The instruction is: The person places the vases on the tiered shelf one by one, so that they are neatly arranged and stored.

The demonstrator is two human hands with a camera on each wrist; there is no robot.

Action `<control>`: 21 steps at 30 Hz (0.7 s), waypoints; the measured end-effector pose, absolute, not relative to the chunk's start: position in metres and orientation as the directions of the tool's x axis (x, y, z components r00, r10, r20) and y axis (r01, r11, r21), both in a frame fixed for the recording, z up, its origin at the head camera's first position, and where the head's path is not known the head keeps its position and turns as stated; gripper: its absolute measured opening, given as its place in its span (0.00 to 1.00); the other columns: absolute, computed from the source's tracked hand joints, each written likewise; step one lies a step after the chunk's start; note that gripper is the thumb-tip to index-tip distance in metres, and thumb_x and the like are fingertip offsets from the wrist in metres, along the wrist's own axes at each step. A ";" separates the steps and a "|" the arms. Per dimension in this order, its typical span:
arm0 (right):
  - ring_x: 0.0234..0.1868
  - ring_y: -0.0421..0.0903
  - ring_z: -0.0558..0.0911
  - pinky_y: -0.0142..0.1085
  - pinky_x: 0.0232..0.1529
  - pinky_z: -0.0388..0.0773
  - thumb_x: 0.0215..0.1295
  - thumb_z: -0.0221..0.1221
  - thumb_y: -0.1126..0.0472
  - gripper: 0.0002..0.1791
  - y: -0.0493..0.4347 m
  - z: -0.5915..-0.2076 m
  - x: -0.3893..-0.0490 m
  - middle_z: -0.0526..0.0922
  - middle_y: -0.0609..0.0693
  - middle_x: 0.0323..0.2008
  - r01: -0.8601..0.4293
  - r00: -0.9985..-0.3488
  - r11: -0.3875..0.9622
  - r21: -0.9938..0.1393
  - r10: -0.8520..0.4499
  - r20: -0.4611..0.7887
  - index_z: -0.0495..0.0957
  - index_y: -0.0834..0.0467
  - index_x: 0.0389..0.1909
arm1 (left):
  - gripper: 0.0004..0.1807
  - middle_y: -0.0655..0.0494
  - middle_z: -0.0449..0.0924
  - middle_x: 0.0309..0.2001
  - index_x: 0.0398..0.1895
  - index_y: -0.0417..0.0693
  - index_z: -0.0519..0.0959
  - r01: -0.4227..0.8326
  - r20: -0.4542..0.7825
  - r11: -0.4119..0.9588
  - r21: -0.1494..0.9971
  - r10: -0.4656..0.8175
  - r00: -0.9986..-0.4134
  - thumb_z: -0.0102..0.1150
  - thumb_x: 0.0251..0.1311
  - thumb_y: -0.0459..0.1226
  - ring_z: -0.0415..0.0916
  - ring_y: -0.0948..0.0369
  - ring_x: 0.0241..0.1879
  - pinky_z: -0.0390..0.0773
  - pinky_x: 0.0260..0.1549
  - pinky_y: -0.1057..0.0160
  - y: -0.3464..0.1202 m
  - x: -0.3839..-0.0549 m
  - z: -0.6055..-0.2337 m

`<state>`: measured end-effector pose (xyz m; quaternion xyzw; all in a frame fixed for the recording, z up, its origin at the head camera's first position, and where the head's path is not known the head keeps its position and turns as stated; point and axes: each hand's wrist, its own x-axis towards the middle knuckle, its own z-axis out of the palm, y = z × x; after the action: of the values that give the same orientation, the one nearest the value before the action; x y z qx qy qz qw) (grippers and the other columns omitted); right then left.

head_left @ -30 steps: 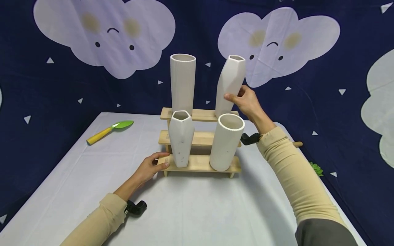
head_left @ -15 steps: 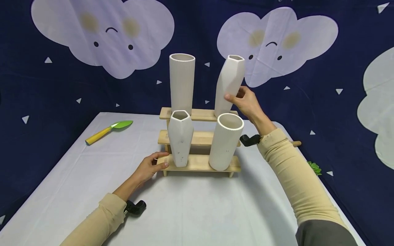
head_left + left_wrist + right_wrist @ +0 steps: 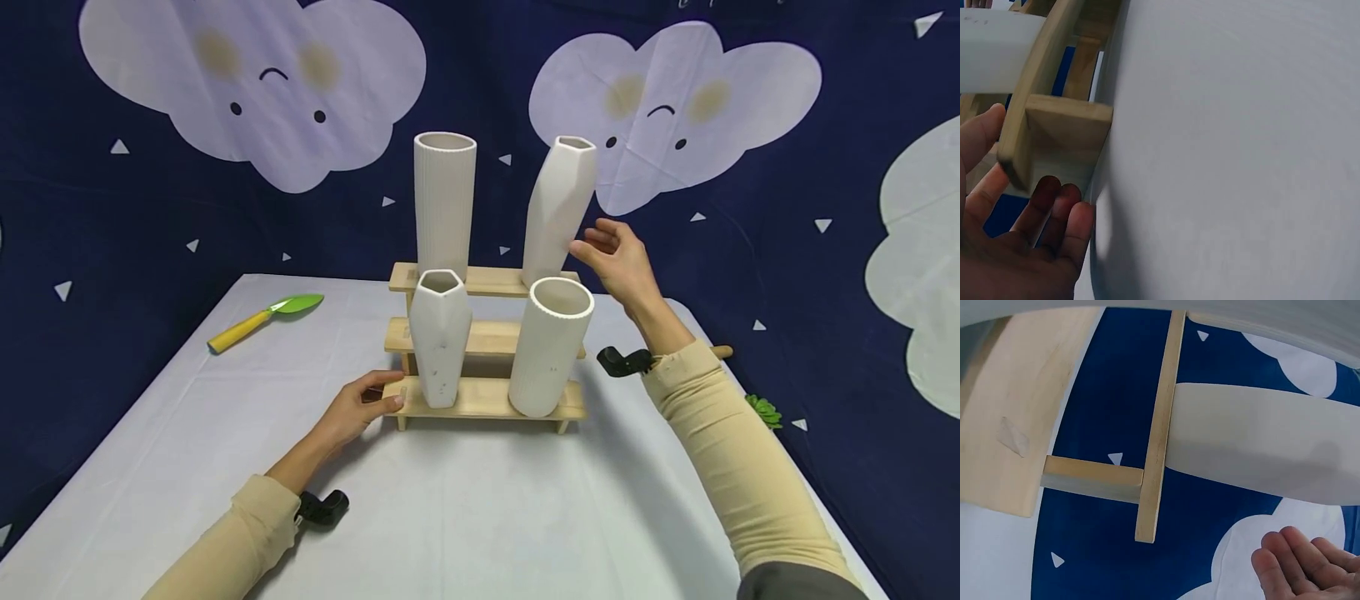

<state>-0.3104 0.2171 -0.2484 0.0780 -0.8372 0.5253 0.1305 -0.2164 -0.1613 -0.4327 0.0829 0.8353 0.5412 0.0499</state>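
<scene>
A tiered wooden stand (image 3: pixel 480 337) bears white vases. On its top tier are a tall ribbed vase (image 3: pixel 446 204) at left and a faceted, twisted-looking vase (image 3: pixel 558 208) at right. A pentagonal-mouthed vase (image 3: pixel 441 342) and a ribbed cylindrical vase (image 3: pixel 551 346) stand on the bottom tier. My right hand (image 3: pixel 615 258) is just right of the upper faceted vase, fingers loosely bent and holding nothing; the right wrist view shows a gap between them. At the left end of the bottom shelf (image 3: pixel 1025 100), my left hand (image 3: pixel 356 412) has its thumb and fingers spread loosely around the board's end.
A small trowel (image 3: pixel 266 323) with yellow handle and green blade lies at the left of the white-covered table (image 3: pixel 495 517). Beyond the right sleeve, a wooden stick end (image 3: pixel 722 352) and a green plant (image 3: pixel 763 412) show. A dark blue cloud-print cloth hangs behind.
My right hand has let go of the upper faceted vase and moved slightly right and down. The left hand has drawn back a little to the left from the shelf's end. The vases stayed put.
</scene>
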 end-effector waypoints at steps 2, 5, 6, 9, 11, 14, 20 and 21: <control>0.65 0.53 0.70 0.44 0.66 0.66 0.57 0.65 0.47 0.43 0.221 -0.251 -0.306 0.70 0.59 0.64 -0.277 -0.949 0.434 -0.857 0.019 0.316 0.58 0.61 0.68 | 0.27 0.42 0.74 0.54 0.62 0.50 0.71 0.093 0.020 0.413 0.906 0.178 -0.984 0.61 0.59 0.45 0.72 0.51 0.50 0.72 0.41 0.64 -0.165 -0.215 -0.432; 0.65 0.53 0.70 0.43 0.66 0.66 0.58 0.63 0.48 0.41 0.225 -0.254 -0.298 0.70 0.60 0.64 -0.293 -0.939 0.432 -0.853 0.038 0.342 0.59 0.61 0.68 | 0.27 0.40 0.74 0.53 0.62 0.47 0.70 0.105 0.043 0.431 0.896 0.151 -0.988 0.60 0.60 0.44 0.72 0.49 0.51 0.73 0.42 0.64 -0.170 -0.213 -0.427; 0.64 0.52 0.70 0.43 0.66 0.66 0.59 0.63 0.48 0.40 0.227 -0.255 -0.296 0.70 0.60 0.64 -0.297 -0.936 0.433 -0.851 0.045 0.349 0.59 0.61 0.68 | 0.27 0.39 0.74 0.52 0.62 0.47 0.70 0.111 0.054 0.435 0.894 0.142 -0.988 0.60 0.61 0.43 0.73 0.48 0.51 0.73 0.43 0.64 -0.172 -0.212 -0.426; 0.64 0.52 0.70 0.42 0.65 0.66 0.61 0.61 0.49 0.38 0.232 -0.259 -0.289 0.70 0.60 0.64 -0.306 -0.929 0.434 -0.848 0.060 0.366 0.60 0.61 0.67 | 0.26 0.38 0.74 0.52 0.63 0.46 0.69 0.128 0.085 0.461 0.878 0.113 -0.990 0.58 0.62 0.44 0.73 0.47 0.52 0.74 0.44 0.61 -0.176 -0.210 -0.419; 0.64 0.51 0.70 0.41 0.66 0.66 0.63 0.59 0.49 0.36 0.235 -0.263 -0.284 0.70 0.60 0.64 -0.309 -0.926 0.433 -0.847 0.068 0.372 0.60 0.61 0.67 | 0.26 0.38 0.74 0.53 0.63 0.45 0.69 0.139 0.106 0.481 0.866 0.094 -0.990 0.57 0.63 0.44 0.72 0.46 0.52 0.74 0.46 0.58 -0.178 -0.209 -0.414; 0.62 0.49 0.71 0.40 0.65 0.65 0.65 0.57 0.49 0.34 0.238 -0.271 -0.278 0.71 0.60 0.63 -0.311 -0.922 0.441 -0.842 0.076 0.381 0.61 0.62 0.66 | 0.26 0.37 0.73 0.54 0.63 0.44 0.68 0.152 0.136 0.493 0.857 0.070 -0.988 0.56 0.64 0.44 0.72 0.46 0.53 0.73 0.52 0.51 -0.179 -0.206 -0.407; 0.59 0.46 0.73 0.36 0.62 0.68 0.66 0.55 0.48 0.32 0.246 -0.288 -0.267 0.73 0.60 0.61 -0.321 -0.908 0.494 -0.808 0.080 0.410 0.64 0.63 0.64 | 0.25 0.37 0.71 0.54 0.62 0.41 0.67 0.185 0.200 0.487 0.854 0.021 -0.980 0.54 0.65 0.43 0.70 0.48 0.54 0.68 0.57 0.49 -0.178 -0.202 -0.395; 0.59 0.48 0.73 0.37 0.63 0.68 0.66 0.55 0.48 0.31 0.248 -0.291 -0.265 0.73 0.60 0.61 -0.326 -0.905 0.501 -0.802 0.078 0.417 0.65 0.63 0.64 | 0.25 0.38 0.71 0.54 0.62 0.41 0.67 0.191 0.213 0.492 0.849 0.012 -0.977 0.53 0.66 0.43 0.70 0.48 0.54 0.68 0.57 0.49 -0.178 -0.201 -0.393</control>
<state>-0.2652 0.2476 -0.2911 0.0737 -0.8417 0.4943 0.2046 -0.2013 -0.1782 -0.3935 0.0591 0.8591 0.5005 -0.0894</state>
